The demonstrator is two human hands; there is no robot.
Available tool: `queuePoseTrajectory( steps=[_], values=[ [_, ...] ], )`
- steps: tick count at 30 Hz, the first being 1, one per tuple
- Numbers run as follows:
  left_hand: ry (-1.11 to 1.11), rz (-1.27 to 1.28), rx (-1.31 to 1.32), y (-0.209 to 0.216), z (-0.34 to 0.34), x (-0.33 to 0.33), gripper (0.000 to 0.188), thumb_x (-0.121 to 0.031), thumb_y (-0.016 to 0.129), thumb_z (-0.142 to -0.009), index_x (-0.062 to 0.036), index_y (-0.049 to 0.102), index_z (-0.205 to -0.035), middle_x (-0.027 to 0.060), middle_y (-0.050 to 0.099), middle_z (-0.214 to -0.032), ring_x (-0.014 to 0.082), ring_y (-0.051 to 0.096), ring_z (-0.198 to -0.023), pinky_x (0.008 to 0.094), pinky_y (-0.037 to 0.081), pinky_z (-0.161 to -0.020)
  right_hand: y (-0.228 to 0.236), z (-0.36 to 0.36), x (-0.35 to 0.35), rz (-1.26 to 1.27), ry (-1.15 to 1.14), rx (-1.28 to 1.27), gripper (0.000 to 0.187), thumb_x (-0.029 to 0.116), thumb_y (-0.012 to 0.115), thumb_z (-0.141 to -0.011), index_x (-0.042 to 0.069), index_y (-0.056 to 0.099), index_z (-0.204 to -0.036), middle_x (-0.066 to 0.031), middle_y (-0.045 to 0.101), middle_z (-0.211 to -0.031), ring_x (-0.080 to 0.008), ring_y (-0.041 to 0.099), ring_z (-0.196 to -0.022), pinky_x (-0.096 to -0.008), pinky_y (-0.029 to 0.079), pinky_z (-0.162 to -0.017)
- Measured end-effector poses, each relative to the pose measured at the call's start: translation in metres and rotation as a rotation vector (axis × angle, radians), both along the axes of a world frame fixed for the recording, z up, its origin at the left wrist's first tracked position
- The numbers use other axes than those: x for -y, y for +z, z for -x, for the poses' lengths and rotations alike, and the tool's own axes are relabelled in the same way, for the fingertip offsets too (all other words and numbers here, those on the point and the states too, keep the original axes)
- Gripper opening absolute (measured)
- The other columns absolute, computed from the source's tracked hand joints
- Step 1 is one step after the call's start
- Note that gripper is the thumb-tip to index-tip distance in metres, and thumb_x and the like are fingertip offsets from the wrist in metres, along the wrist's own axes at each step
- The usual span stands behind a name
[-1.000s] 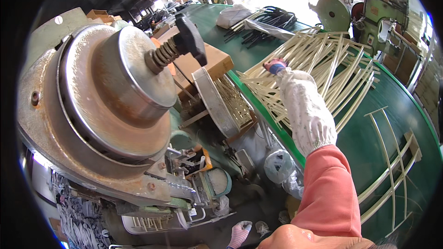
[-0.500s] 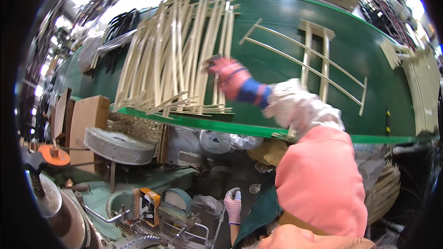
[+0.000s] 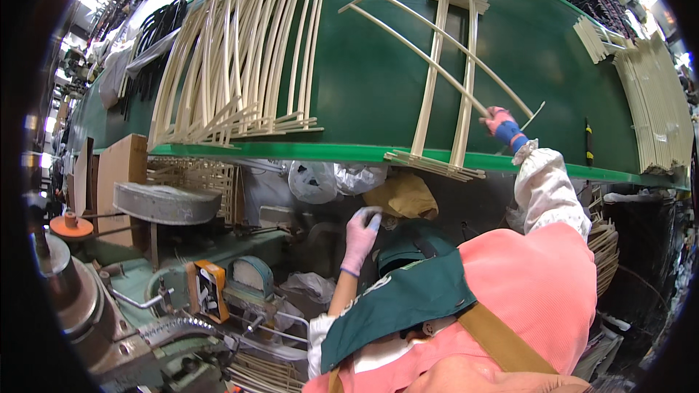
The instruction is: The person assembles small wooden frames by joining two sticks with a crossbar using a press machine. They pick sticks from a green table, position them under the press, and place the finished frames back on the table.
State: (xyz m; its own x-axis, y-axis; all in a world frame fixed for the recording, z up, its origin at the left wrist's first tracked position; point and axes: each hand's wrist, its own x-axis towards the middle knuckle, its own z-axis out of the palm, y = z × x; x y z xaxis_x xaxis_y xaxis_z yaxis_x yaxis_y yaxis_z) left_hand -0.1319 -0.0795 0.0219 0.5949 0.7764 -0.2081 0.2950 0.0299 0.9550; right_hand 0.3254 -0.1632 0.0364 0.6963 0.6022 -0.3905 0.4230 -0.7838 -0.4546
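Observation:
My right hand (image 3: 499,122), in a pink and blue glove, closes around the near right end of a long cream frame (image 3: 429,58). Two slim rails with a crosspiece at each end make up this frame. It lies slantwise over another cream frame (image 3: 460,94), whose near crosspiece reaches over the belt's green edge. My left hand (image 3: 359,236), in a pale pink glove with grey fingertips, hangs in front of the belt with its fingers loosely apart. Nothing shows in it. To the left on the belt lies a thick row of similar cream frames (image 3: 226,51).
The green conveyor belt (image 3: 357,94) crosses the view. Black curved parts (image 3: 149,47) lie at its left; stacked cream pieces (image 3: 652,102) stand at its right, near a black and yellow tool (image 3: 588,142). A machine with a grey round drum (image 3: 167,204) stands at the lower left.
My right hand has swung from the row of frames on the left to the right end of the slanted frame and gripped it. My left hand has risen toward the belt.

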Motion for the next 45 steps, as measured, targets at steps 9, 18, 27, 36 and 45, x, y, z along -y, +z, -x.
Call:
queuePoseTrajectory(
  steps=[9, 18, 27, 36, 45],
  values=[
    [-0.121, 0.509, 0.48, -0.008, -0.115, -0.015, 0.054, -0.012, 0.055, -0.09, 0.0012, 0.032, -0.136, 0.0135, 0.048, -0.128, 0.0204, 0.047, -0.117, 0.031, 0.036, -0.099, 0.01, 0.15, -0.029, -0.252, 0.803, 0.672, 0.048, 0.036, 0.07, -0.074, 0.003, 0.058, -0.106, -0.0149, 0.065, -0.089, -0.0273, 0.062, -0.089, -0.0361, 0.05, -0.076],
    [-0.073, 0.473, 0.579, 0.001, -0.102, -0.023, 0.058, -0.01, 0.055, -0.089, 0.0027, 0.027, -0.139, 0.0173, 0.037, -0.138, 0.0239, 0.037, -0.128, 0.0328, 0.029, -0.107, -0.007, 0.147, -0.013, -0.147, 0.934, 0.582, 0.006, 0.017, 0.055, -0.072, 0.011, 0.054, -0.074, -0.009, 0.056, -0.062, -0.0275, 0.058, -0.061, -0.0383, 0.046, -0.054],
    [-0.224, 0.364, 0.465, 0.009, -0.086, -0.023, 0.054, -0.019, 0.054, -0.092, -0.0015, 0.033, -0.138, 0.012, 0.039, -0.138, 0.0212, 0.034, -0.129, 0.0306, 0.024, -0.108, 0.194, 0.096, -0.057, -0.806, 0.651, 0.818, 0.002, 0.01, 0.058, -0.067, 0.008, 0.059, -0.066, -0.0076, 0.053, -0.058, -0.0234, 0.055, -0.058, -0.0352, 0.047, -0.053],
    [-0.258, -0.159, 0.243, 0.063, -0.092, -0.026, 0.055, -0.022, 0.063, -0.083, -0.0011, 0.042, -0.13, 0.0167, 0.048, -0.129, 0.0274, 0.045, -0.12, 0.0349, 0.035, -0.101, 0.42, -0.068, -0.078, -0.844, -0.061, 1.268, 0.033, 0.035, 0.063, -0.075, 0.017, 0.066, -0.102, -0.0079, 0.068, -0.087, -0.0241, 0.064, -0.082, -0.0343, 0.049, -0.074],
    [0.07, -0.947, -0.218, 0.119, -0.123, -0.026, 0.083, -0.035, 0.069, -0.07, -0.002, 0.032, -0.136, 0.0189, 0.034, -0.14, 0.034, 0.032, -0.129, 0.0436, 0.027, -0.106, 0.492, -0.136, -0.013, -1.551, 0.09, 1.114, 0.021, 0.021, 0.064, -0.08, 0.006, 0.071, -0.093, -0.0008, 0.067, -0.071, -0.0069, 0.059, -0.062, -0.0207, 0.046, -0.059]
  ],
)
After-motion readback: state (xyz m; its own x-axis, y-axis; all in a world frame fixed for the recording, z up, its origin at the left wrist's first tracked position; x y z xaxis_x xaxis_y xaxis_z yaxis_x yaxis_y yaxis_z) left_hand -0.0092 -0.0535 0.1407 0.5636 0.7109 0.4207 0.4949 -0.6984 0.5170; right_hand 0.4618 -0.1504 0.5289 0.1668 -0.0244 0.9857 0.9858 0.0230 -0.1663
